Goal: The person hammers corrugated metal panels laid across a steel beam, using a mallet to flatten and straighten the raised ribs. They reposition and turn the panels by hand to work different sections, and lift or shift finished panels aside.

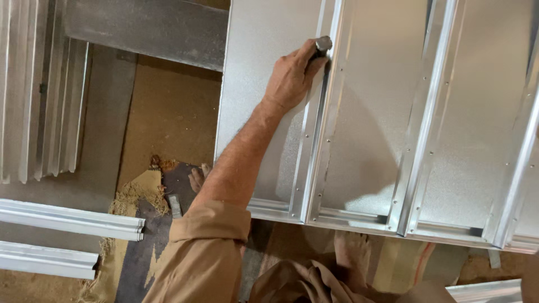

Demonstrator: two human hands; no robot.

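Left to right: I see loose ribbed silver metal channels (67, 221) lying on the floor, unused. My left hand (292, 78) grips a small grey metal tool (323, 43) against the riveted seam of the galvanised sheet-metal panel (370, 112); rivets already line the seams. Right hand out of view.

We wear a tan, khaki-coloured work shirt (202, 252) of soft cotton-like cloth. Its sleeve (210, 221) is rolled into a thick cuff just above the elbow, leaving our forearm (241, 157) bare. The forearm is lean and hairy, and our hand (292, 78) carries no glove, ring or watch. More tan cloth bunches in loose, creased folds (303, 283) lower down. One bare foot (351, 252) shows, without any shoe.
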